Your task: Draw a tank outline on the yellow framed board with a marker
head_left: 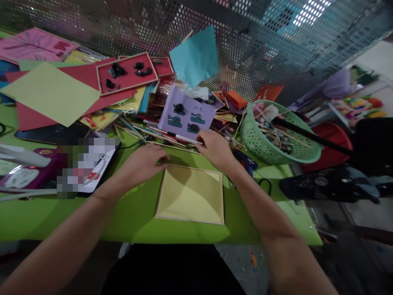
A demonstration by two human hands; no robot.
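A yellow sheet (190, 196) edged with thin wooden strips lies flat on the green table, in front of me. Beyond its far right corner, my right hand (215, 151) has its fingertips closed on the end of a white marker pen (182, 138). My left hand (145, 164) hovers by the far left corner, its fingers loosely bent and apart from the thumb, with nothing visible in it. Thin wooden sticks (132, 130) lie just past both hands. A purple card (188, 112) with dark stones and drawn green shapes leans behind the pen.
At right stands a green basket (254, 139) of sticks and scraps, with a blue glue gun (248, 162) beside it. A phone (101, 164) and a purple device (30, 172) lie left. Coloured paper (52, 94) and a red framed panel (127, 73) are piled behind.
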